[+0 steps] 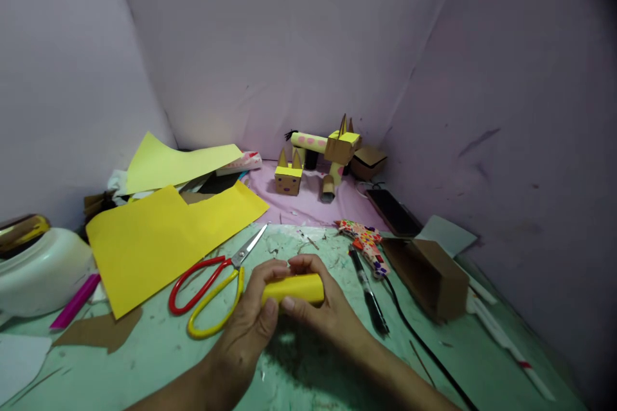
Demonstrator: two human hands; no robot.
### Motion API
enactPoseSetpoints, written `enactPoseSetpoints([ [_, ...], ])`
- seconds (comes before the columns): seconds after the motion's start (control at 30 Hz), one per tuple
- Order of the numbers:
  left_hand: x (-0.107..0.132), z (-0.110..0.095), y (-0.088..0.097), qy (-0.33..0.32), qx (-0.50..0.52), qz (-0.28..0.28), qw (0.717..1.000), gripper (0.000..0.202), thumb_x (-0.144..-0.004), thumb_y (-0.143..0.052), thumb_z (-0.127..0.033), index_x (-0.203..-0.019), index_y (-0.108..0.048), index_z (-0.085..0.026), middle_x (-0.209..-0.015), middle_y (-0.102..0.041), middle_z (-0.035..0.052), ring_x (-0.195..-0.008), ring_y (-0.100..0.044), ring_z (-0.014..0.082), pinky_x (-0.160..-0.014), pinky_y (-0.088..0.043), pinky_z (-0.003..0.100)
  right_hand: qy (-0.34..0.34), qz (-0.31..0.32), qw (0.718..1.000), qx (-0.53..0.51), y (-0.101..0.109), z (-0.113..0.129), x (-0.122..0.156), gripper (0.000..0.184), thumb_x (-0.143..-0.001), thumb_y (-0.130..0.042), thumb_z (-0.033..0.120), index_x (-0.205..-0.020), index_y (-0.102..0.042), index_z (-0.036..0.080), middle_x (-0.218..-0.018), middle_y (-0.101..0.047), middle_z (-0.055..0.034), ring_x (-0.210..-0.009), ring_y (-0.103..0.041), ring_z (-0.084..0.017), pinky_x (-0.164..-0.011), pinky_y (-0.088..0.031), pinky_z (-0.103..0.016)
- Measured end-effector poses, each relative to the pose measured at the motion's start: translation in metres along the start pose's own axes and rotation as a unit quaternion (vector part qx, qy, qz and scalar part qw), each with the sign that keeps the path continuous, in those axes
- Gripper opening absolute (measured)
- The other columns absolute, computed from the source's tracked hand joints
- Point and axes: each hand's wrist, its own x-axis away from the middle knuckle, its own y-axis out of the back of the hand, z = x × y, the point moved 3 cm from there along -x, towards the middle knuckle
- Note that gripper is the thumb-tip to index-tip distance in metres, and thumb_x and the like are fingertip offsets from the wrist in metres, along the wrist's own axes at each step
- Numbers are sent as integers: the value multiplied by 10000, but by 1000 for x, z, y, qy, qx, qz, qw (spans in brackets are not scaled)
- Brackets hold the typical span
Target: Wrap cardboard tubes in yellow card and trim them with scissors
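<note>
My left hand (pixel 250 318) and right hand (pixel 336 309) curl around a yellow roll (pixel 301 289).
Left hand hides its far-left end; worktop (pixel 159 359) shows between right hand and marker (pixel 369 295).

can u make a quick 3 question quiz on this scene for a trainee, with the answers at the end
1. What do the left hand and right hand hold between them?
a) pen
b) yellow cylinder
c) glue gun

2. True or false: in this view, the phone lies to the right of both hands.

3. Fill in the missing word: the ____ lie on the table just left of the left hand.

Key:
1. b
2. True
3. scissors
</note>
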Motion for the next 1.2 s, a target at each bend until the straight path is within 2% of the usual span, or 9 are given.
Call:
enactPoseSetpoints([
  [0.1,-4,0,3,-32,21,-16,999,269,-915,-474,-471,-1107,-544,-296,-1260,-499,30,-1274,-390,253,-1070,-323,365,4,6,1000,7,0,4,3,528,-624,-804,327,-1055,-503,275,-985,-526,-16,-826,-544,-179,-716,-444,-311],
  [0.2,-12,-4,10,9,164,-35,986,206,-865,-590,-428,-1005,-585,-278,-1108,-590,7,-1111,-528,204,-961,-421,289,22,36,999,0,-1,11,4,742,-580,-851,311,-1206,-455,284,-1115,-517,-46,-989,-543,-225,-831,-444,-348],
  [0.33,-17,-9,11,139,413,-30,900,268,-782,-699,-341,-997,-587,-226,-1004,-667,27,-937,-634,188,-857,-510,306,64,29,998,3,1,16,3,819,-576,-864,362,-1274,-442,289,-1279,-494,-82,-1148,-494,-270,-904,-423,-391],
  [0.47,-13,-4,-4,243,467,18,850,292,-733,-732,-247,-998,-630,-178,-942,-699,61,-895,-672,214,-814,-538,324,109,48,990,75,-2,17,3,868,-483,-907,323,-1256,-518,268,-1306,-516,-96,-1161,-511,-297,-978,-378,-437],
  [0.53,-12,-2,-11,250,449,31,857,284,-702,-747,-224,-965,-654,-171,-951,-711,73,-926,-673,228,-826,-533,309,129,79,987,54,-6,19,5,726,-518,-888,310,-1173,-580,243,-1196,-596,-90,-1087,-572,-282,-961,-404,-433],
  [0.63,-13,0,-13,199,381,37,902,343,-711,-722,-210,-1046,-649,-199,-1089,-697,73,-1078,-629,252,-898,-502,303,141,72,987,22,-9,20,6,469,-546,-869,278,-948,-634,224,-979,-663,-56,-918,-630,-241,-837,-476,-383],
  [0.83,-17,12,-6,67,136,60,987,748,-561,-676,-56,-1262,-485,-233,-1341,-570,85,-1279,-484,299,-1055,-404,371,122,-3,992,27,-5,11,1,397,-505,-880,259,-831,-661,209,-885,-690,-44,-770,-632,-202,-716,-494,-343],
  [1.03,-13,22,-8,39,20,41,998,927,-723,-629,-253,-1476,-93,-180,-1495,-375,155,-1338,-406,311,-1109,-331,441,111,-27,990,82,-6,8,2,457,-456,-903,312,-860,-706,229,-939,-664,-61,-892,-616,-250,-825,-480,-396],
  [1.2,-14,12,-5,10,-87,27,996,736,-773,-591,-394,-1417,-318,-165,-1458,-436,142,-1334,-398,348,-1095,-338,461,95,-22,995,37,-8,12,2,546,-510,-876,250,-1002,-639,231,-1036,-651,-62,-975,-605,-256,-900,-453,-421],
])
